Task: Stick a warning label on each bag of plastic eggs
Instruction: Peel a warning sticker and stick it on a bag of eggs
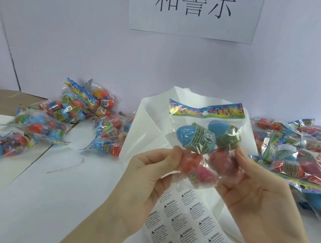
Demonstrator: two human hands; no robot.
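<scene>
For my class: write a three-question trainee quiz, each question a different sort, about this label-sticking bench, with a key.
1. True or false: both hands hold the bag of eggs above the table.
2. Where does the sheet of warning labels lie?
A. under the hands
B. on the wall
C. on the left pile
3. Fill in: the two uppermost eggs in the held bag are ____.

Key: 1 true: left hand and right hand pinch it. 2 A. 3 blue.
</scene>
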